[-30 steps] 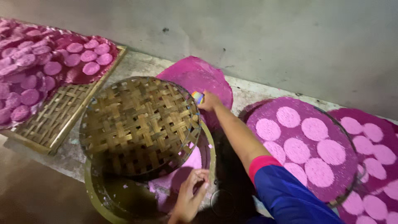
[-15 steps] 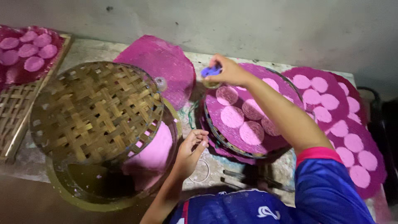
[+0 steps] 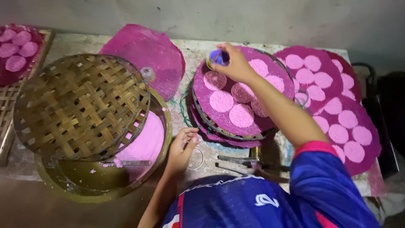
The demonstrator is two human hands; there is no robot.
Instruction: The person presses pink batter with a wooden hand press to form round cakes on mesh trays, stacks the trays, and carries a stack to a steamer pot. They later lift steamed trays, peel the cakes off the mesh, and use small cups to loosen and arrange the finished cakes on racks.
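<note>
My right hand (image 3: 236, 63) holds a small blue cup (image 3: 218, 58) over the far left edge of a round tray covered in magenta cloth (image 3: 272, 122). Several pale pink discs lie on that cloth. My left hand (image 3: 181, 145) rests with curled fingers on the table, between this tray and a big round basin (image 3: 164, 139) that holds pink powder (image 3: 145, 141). A small clear ring (image 3: 198, 160) lies just right of the left hand. A woven bamboo lid (image 3: 80, 105) leans across the basin's top.
A bare magenta cloth sheet (image 3: 147, 55) lies behind the basin. More magenta sheets with pink discs (image 3: 337, 114) overlap at the right. A bamboo rack with discs (image 3: 17, 55) sits far left. Metal tongs (image 3: 242, 162) lie near the front edge. A grey wall runs behind.
The view has swung a little right and closer. My right hand with the blue cup stays over the tray's far left edge, and my left hand has dropped lower to the table.
</note>
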